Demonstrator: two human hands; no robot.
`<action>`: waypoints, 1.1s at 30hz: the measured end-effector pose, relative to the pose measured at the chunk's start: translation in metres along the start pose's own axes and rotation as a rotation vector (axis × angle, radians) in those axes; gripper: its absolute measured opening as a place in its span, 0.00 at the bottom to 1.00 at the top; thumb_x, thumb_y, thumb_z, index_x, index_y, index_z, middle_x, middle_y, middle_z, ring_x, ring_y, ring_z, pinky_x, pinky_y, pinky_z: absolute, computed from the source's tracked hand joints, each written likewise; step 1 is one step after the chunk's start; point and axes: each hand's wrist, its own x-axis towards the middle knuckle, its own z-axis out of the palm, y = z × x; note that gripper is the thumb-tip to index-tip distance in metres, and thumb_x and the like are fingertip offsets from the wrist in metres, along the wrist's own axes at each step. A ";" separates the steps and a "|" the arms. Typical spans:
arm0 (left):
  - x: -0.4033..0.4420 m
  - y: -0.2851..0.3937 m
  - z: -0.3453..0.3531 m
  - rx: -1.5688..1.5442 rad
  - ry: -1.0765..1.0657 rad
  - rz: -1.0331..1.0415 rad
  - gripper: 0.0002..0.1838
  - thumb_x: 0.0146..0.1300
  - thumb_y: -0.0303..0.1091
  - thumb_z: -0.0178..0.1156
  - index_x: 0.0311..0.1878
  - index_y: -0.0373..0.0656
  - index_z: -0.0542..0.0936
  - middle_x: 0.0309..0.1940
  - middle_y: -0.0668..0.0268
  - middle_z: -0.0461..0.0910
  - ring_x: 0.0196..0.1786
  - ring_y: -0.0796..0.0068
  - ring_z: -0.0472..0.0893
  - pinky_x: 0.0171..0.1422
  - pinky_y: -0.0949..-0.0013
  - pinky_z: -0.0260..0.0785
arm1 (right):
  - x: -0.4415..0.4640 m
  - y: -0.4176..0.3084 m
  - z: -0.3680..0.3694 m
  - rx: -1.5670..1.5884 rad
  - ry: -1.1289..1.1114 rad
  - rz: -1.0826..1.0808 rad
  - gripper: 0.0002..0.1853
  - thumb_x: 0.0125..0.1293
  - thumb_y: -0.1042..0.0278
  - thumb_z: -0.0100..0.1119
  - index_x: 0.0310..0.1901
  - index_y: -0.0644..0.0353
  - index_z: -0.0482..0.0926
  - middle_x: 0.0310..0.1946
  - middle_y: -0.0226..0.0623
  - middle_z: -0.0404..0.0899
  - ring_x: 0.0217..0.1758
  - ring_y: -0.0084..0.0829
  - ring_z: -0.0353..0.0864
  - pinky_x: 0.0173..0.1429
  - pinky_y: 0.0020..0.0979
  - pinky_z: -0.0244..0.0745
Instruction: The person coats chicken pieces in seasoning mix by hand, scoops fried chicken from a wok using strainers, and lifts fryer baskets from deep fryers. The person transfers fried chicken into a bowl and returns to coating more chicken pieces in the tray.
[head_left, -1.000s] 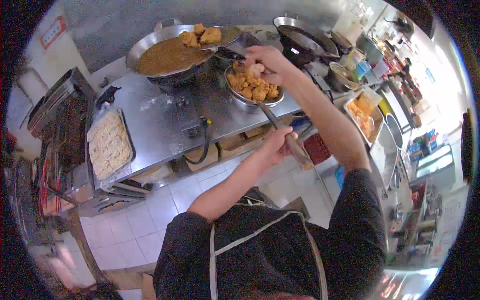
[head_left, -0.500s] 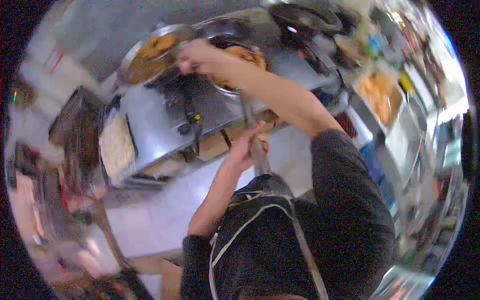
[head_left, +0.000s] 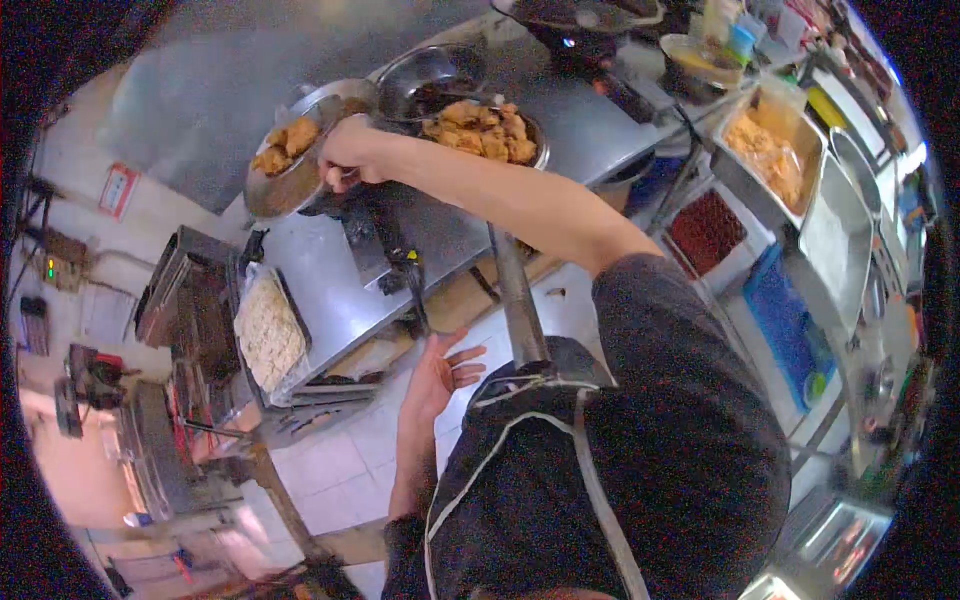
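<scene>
My right hand is closed round the handle of a skimmer, mostly hidden by the fingers. Golden fried pieces lie on the skimmer, over the wok at the back left of the steel counter. My left hand is in front of the counter, fingers spread, holding nothing. Beside it, a thick wooden handle slopes from the metal bowl down to my apron. More fried pieces fill that bowl, behind my right forearm.
A tray of pale floured food sits at the counter's left end. Behind the bowl is a dark pan. On the right are a metal tray of orange food, a dark red container and a blue tray.
My right hand has moved left with the loaded skimmer. My left hand has let go of the wooden handle and opened. The view has turned, showing more of the left wall.
</scene>
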 end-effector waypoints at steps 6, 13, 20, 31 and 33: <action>0.022 0.039 0.064 -0.085 -0.216 -0.082 0.36 0.61 0.65 0.34 0.63 0.46 0.58 0.55 0.53 0.69 0.52 0.57 0.74 0.51 0.55 0.68 | -0.049 -0.022 -0.038 0.043 -0.015 -0.054 0.08 0.57 0.79 0.47 0.38 0.70 0.72 0.20 0.36 0.69 0.14 0.21 0.63 0.14 0.23 0.57; 0.070 0.048 0.133 -0.328 -0.191 -0.047 0.11 0.61 0.42 0.52 0.39 0.47 0.67 0.21 0.67 0.71 0.24 0.67 0.74 0.32 0.61 0.71 | -0.170 -0.075 -0.076 -0.375 0.147 -0.041 0.21 0.61 0.69 0.50 0.55 0.64 0.66 0.19 0.24 0.64 0.11 0.11 0.57 0.12 0.15 0.53; 0.070 0.041 0.085 -0.371 -0.218 -0.021 0.10 0.61 0.42 0.54 0.39 0.50 0.67 0.16 0.69 0.69 0.16 0.73 0.72 0.21 0.67 0.66 | -0.239 -0.070 -0.110 -0.407 0.373 0.042 0.23 0.59 0.72 0.51 0.58 0.61 0.64 0.17 0.23 0.63 0.09 0.11 0.55 0.09 0.15 0.49; 0.058 0.039 0.045 -0.008 -0.169 0.227 0.31 0.59 0.57 0.50 0.58 0.42 0.66 0.35 0.63 0.79 0.37 0.72 0.77 0.39 0.65 0.72 | -0.234 -0.014 -0.116 -1.677 0.142 -0.392 0.25 0.65 0.61 0.43 0.60 0.66 0.60 0.57 0.44 0.66 0.47 0.33 0.70 0.53 0.31 0.66; 0.050 0.030 0.020 -0.094 -0.100 0.222 0.30 0.56 0.51 0.58 0.57 0.42 0.68 0.35 0.64 0.79 0.34 0.72 0.78 0.39 0.67 0.73 | -0.232 -0.012 -0.127 -0.630 0.334 -0.112 0.24 0.63 0.64 0.45 0.59 0.65 0.62 0.48 0.40 0.72 0.28 0.19 0.66 0.27 0.19 0.63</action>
